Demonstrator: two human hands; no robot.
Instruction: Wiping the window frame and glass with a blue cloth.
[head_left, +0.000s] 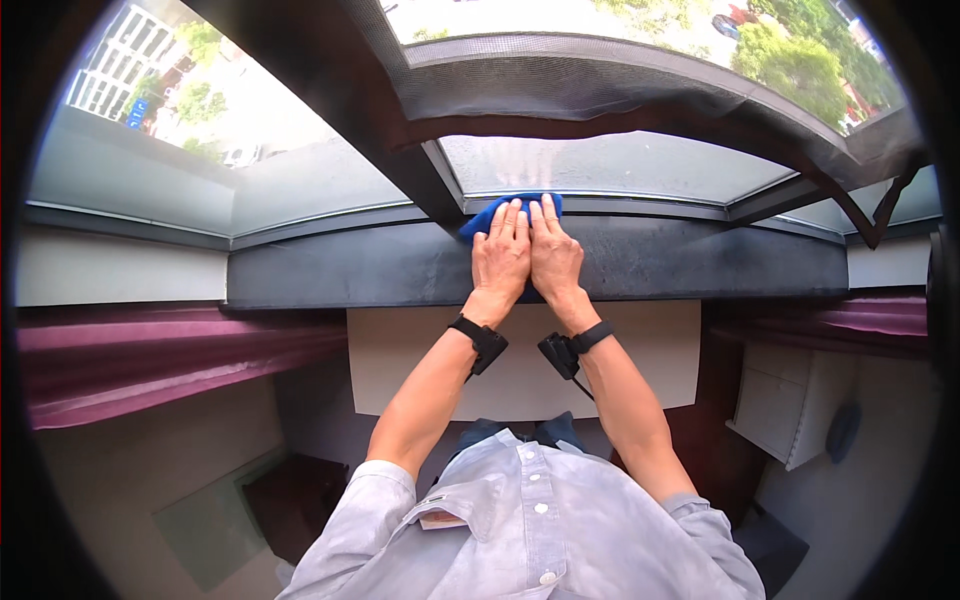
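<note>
A blue cloth [487, 217] lies bunched where the dark window sill meets the lower window frame, partly hidden under my hands. My left hand [500, 258] presses on it from above, fingers stretched forward and close together. Right beside it, my right hand [556, 255] rests on the cloth too, its fingers extended toward the glass. Neither hand wraps round the cloth. Both wrists carry a black strap with a small black box.
Beyond the sill [680, 260] stands the window pane [620, 165]. A loose mesh screen with a dark border [640, 110] hangs above. A thick dark post [340, 90] rises at left. Purple curtains [170, 350] flank the sill, and a white panel [630, 350] is below.
</note>
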